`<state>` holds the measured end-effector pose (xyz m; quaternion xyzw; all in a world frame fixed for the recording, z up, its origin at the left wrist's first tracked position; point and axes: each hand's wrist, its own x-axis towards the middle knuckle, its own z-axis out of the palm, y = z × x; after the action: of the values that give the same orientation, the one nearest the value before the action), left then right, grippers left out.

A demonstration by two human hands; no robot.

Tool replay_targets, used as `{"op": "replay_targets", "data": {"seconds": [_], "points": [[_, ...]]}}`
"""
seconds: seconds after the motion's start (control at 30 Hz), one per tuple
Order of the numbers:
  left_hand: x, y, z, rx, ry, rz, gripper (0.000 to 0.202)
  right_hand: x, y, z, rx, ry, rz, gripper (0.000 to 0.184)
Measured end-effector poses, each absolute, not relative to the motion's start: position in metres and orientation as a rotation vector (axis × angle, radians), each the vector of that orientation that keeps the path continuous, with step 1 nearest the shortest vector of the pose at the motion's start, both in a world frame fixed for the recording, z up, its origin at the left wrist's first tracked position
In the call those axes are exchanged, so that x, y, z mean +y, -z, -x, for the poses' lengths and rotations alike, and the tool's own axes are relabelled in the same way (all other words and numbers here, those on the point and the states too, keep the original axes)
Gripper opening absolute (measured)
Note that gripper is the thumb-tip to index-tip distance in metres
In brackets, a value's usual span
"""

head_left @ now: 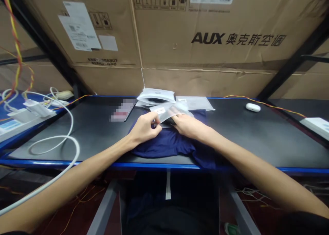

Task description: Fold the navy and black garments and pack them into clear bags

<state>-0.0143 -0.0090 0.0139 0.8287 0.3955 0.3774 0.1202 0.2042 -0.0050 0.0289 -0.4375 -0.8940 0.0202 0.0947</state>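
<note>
A clear plastic bag (pixel 168 112) with a white label is held between both hands above a dark blue garment (pixel 169 142) that lies on the black table (pixel 257 135) and hangs over its front edge. My left hand (pixel 145 127) pinches the bag's near left edge, fingers closed. My right hand (pixel 186 123) grips the bag's right side, fingers partly inside or under the plastic.
Behind the bag lie a stack of white packaged bags (pixel 155 96) and a flat clear bag (pixel 195 103). A phone (pixel 123 111) lies to the left. A white earbud case (pixel 253 107) sits to the right. White cable (pixel 61 139) loops at the left. Cardboard boxes (pixel 205 39) form the back wall.
</note>
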Motion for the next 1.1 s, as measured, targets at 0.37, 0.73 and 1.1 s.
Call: {"op": "replay_targets", "data": {"seconds": [0.37,0.73,1.1], "points": [[-0.010,-0.017,0.013,1.141,-1.144,-2.447,0.006,-0.005,-0.027,-0.200,-2.604,0.006,1.353,0.064],[-0.007,-0.016,0.019,1.050,-1.098,-2.476,0.007,-0.001,-0.022,-0.186,-2.703,0.209,1.496,0.058],[-0.010,-0.020,0.018,1.117,-1.065,-2.571,0.011,-0.014,-0.018,-0.205,-2.666,0.125,1.366,0.055]]}}
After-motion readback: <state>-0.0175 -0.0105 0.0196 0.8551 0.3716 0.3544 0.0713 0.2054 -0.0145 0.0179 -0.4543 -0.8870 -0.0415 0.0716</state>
